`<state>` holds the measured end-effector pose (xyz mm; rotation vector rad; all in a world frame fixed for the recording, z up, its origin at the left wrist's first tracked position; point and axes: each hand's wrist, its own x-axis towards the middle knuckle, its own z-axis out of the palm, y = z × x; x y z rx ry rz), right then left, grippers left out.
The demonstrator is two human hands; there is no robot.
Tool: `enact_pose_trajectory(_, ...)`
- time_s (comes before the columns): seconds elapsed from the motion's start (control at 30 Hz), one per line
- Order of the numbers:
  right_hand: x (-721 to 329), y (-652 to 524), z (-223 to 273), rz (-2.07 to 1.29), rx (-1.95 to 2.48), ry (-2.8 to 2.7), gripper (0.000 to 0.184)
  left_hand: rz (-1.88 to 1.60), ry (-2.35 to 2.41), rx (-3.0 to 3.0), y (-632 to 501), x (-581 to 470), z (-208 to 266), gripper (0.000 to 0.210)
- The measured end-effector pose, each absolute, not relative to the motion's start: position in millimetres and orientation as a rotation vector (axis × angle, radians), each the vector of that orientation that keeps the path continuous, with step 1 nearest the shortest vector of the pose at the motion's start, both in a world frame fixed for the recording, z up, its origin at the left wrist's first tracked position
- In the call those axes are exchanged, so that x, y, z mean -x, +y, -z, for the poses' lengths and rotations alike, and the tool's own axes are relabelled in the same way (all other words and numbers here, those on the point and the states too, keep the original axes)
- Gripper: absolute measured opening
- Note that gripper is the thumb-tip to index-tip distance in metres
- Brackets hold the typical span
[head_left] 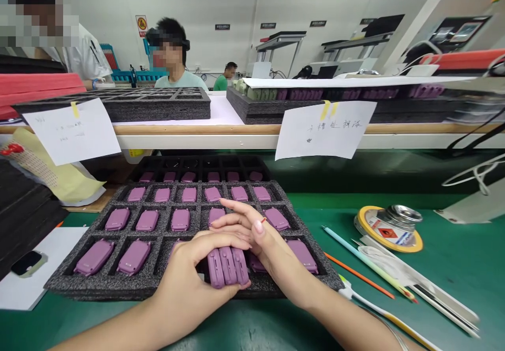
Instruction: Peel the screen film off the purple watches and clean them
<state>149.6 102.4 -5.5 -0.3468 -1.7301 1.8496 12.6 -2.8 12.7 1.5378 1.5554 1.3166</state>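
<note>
My left hand [183,271] pinches three purple cases [228,268]; I can't tell whether my right hand [268,253], fingers extended alongside, grips anything.

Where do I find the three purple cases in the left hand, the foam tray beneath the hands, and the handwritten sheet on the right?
Three purple cases [228,268]: head view, narrow side of the middle one.
Foam tray [130,287]: head view, its near rim.
Handwritten sheet [325,131]: head view, middle of the paper.

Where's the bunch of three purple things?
In the head view, the bunch is low and just left of centre, held in the left hand over the near edge of the black foam tray.
</note>
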Motion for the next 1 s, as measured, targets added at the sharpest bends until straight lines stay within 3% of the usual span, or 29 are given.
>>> enact_pose_trajectory(0.2,-150.3,101.9,-0.9,-1.793,0.426,-1.867,0.078,-1.347,1.578,-1.622,-4.4,-13.0,-8.7,0.036)
enact_pose_trajectory(0.5,-150.0,98.7,0.5,-1.934,0.392,-1.837,0.112,-1.372,1.43,-1.756,-2.8,-9.7,-4.3,0.022)
enact_pose_trajectory(0.57,-149.4,96.6,0.8,-1.898,0.352,-1.792,0.113,-1.324,1.481,-1.703,-4.3,-9.9,-4.2,0.039)
enact_pose_trajectory(0.7,-149.2,94.4,3.3,-1.681,0.291,-1.786,0.106,-1.311,1.426,-1.309,-5.0,-9.1,-6.7,0.118)
enact_pose_trajectory(0.73,-149.2,94.7,4.4,-1.633,0.269,-1.802,0.106,-1.314,1.35,-1.184,-4.1,-8.3,-7.8,0.127)
enact_pose_trajectory(0.8,-149.4,95.8,6.9,-1.541,0.233,-1.852,0.1,-1.295,1.207,-1.009,-1.1,-5.9,-10.1,0.121)
enact_pose_trajectory(0.93,-150.0,97.4,10.7,-1.371,0.218,-1.945,0.092,-1.179,1.168,-0.965,4.2,-1.6,-14.9,0.072)
enact_pose_trajectory(1.0,-150.2,97.2,11.6,-1.302,0.213,-1.978,0.093,-1.139,1.2,-0.979,4.6,-0.6,-16.6,0.063)
